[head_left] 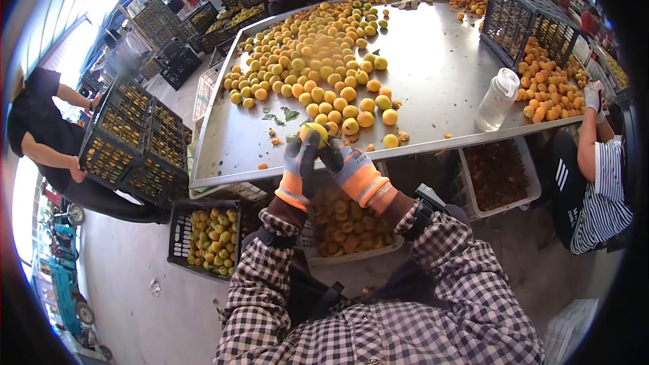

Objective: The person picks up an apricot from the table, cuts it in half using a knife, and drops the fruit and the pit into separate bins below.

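A round yellow fruit (314, 132), like a persimmon or an apricot, is held up at the near edge of the metal table (433, 88). My left hand (296, 165), in a grey and orange glove with dark fingers, is closed on it from the left. From the right, the fingers of my right hand (346, 164), gloved alike, press against it; whether they also hold a small tool is hidden. Just beyond my hands lies a large heap of yellow-orange fruit (318, 61), with green leaves (289, 113) and orange scraps beside it.
A clear bottle (497, 100) stands at right, near a tipped black crate (527, 23) and orange fruit (547, 81). Below are a white bin of scraps (534, 176), a bin of fruit (351, 230) and a black crate (179, 233). At left, a person holds stacked crates (135, 142); others sit around the table.
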A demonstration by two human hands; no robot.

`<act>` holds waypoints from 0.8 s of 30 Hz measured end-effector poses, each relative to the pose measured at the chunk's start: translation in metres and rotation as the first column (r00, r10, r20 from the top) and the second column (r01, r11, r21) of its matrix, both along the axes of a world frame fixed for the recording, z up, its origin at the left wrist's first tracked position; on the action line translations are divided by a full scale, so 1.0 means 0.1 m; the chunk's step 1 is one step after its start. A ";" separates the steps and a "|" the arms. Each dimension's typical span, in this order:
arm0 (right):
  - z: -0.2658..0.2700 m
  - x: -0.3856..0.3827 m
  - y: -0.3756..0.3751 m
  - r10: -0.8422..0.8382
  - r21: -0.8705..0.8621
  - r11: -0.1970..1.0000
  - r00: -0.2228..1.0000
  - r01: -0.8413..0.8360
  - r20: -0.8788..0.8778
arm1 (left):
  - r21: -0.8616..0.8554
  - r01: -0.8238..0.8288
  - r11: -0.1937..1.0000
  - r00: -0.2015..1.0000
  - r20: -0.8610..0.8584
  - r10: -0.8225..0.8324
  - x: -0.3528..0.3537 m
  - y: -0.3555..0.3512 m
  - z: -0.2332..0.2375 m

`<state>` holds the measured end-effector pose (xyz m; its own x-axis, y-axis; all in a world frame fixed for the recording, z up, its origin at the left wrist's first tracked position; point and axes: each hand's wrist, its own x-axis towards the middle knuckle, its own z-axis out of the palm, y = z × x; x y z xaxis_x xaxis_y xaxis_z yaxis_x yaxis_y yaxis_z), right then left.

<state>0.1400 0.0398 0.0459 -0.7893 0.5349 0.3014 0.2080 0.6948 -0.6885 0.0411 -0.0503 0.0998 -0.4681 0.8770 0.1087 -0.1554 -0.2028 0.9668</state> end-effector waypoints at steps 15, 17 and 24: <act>-0.17 -0.18 0.00 0.108 0.101 0.991 0.980 -0.092 -0.167 | -0.058 -0.092 0.994 0.992 -0.091 0.087 -0.58 -0.12 -0.61; -0.11 -0.19 -0.03 0.104 0.097 0.991 0.985 -0.091 -0.139 | -0.019 -0.114 0.993 0.989 -0.092 0.112 -0.47 -0.17 -0.45; -0.41 -0.36 -0.06 0.093 0.061 0.994 0.990 -0.087 -0.109 | 0.117 -0.224 0.967 0.847 -0.468 0.253 -0.53 -0.22 -0.55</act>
<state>0.1037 0.0341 0.0050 -0.7933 0.4427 0.4179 0.0666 0.7454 -0.6633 -0.0121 -0.0720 0.0446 -0.5408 0.7304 0.4171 0.3800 -0.2302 0.8959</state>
